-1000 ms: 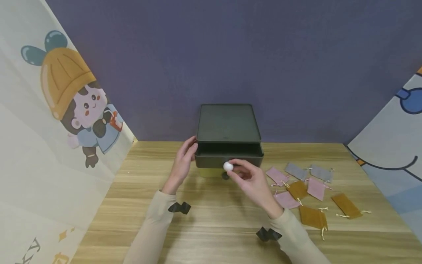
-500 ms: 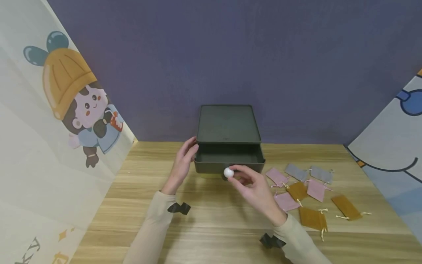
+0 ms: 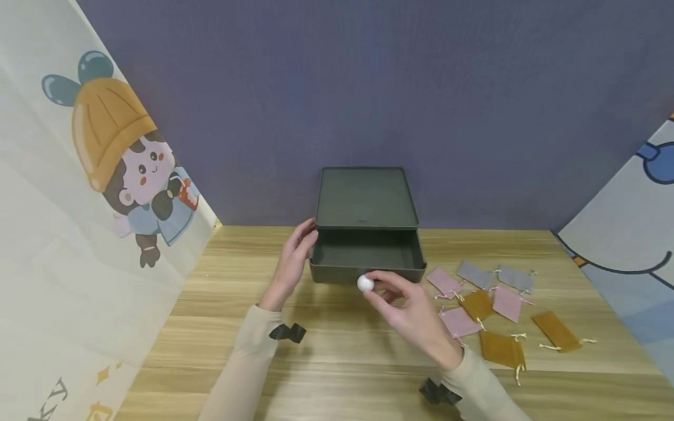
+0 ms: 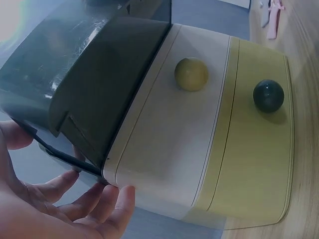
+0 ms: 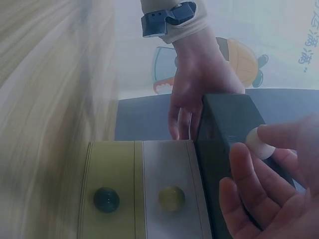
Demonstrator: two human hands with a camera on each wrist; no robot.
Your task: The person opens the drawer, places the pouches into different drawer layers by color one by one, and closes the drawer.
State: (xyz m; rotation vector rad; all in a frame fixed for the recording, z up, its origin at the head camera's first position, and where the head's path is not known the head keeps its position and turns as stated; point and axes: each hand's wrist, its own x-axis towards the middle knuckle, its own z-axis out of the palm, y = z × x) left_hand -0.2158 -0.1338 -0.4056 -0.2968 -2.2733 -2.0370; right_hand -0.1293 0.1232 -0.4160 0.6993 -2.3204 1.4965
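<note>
A small desktop drawer cabinet (image 3: 367, 196) with a dark green top tier stands against the back wall. Its dark green drawer (image 3: 332, 273) is pulled out, and the inside that shows holds nothing. My right hand (image 3: 416, 313) pinches the round white drawer knob (image 3: 365, 283) between thumb and fingers. On the cabinet's left side rests my left hand (image 3: 291, 260), its fingers loosely bent against the wall. Lower down, the left wrist view shows a white drawer (image 4: 164, 124) with a yellow knob (image 4: 191, 74) and a yellow drawer (image 4: 249, 164) with a dark green knob (image 4: 269, 95), both pushed in.
Several drawstring pouches lie on the wooden table (image 3: 210, 327) to the right: pink pouches (image 3: 506, 303), grey pouches (image 3: 475, 273) and brown pouches (image 3: 502, 349). A purple-blue wall (image 3: 368, 88) rises behind the cabinet. Printed cloth panels (image 3: 52, 245) flank the table.
My right hand has drawn the dark green drawer further out towards me, so more of its inside shows. The left hand has stayed on the cabinet's side.
</note>
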